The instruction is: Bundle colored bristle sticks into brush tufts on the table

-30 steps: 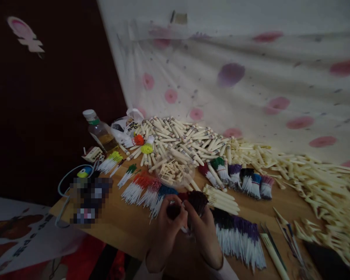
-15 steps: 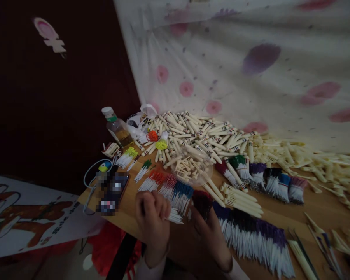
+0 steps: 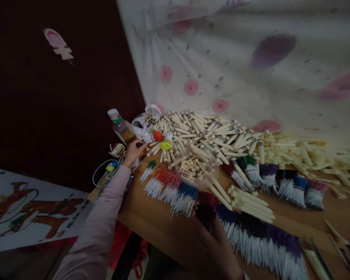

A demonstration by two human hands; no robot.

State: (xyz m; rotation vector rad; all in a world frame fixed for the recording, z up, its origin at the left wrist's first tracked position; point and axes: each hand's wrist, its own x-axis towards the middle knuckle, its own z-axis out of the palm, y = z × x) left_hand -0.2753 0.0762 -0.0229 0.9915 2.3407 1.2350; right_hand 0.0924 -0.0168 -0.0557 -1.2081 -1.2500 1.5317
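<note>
At the far left of the table, my left hand reaches beside the bottle, fingers bent together over where yellow-tipped pen refills lay. What is between those fingers is hidden. My right hand stays at the near edge, closed around a bundle of dark-tipped pen refills. Behind that bundle lie dark red refills. To its left are blue refills, pink refills and orange refills. A small group of green refills lies nearer my left hand.
Cream pen barrels are heaped at the back, with a clear bowl of small cream parts before them. A bottle stands at left. Purple refills and tweezers-like tools lie at right. A phone is under my left forearm.
My left hand has moved from the near middle of the table to the far left, its sleeve now covering much of the phone. My right hand keeps its place; the view has shifted slightly.
</note>
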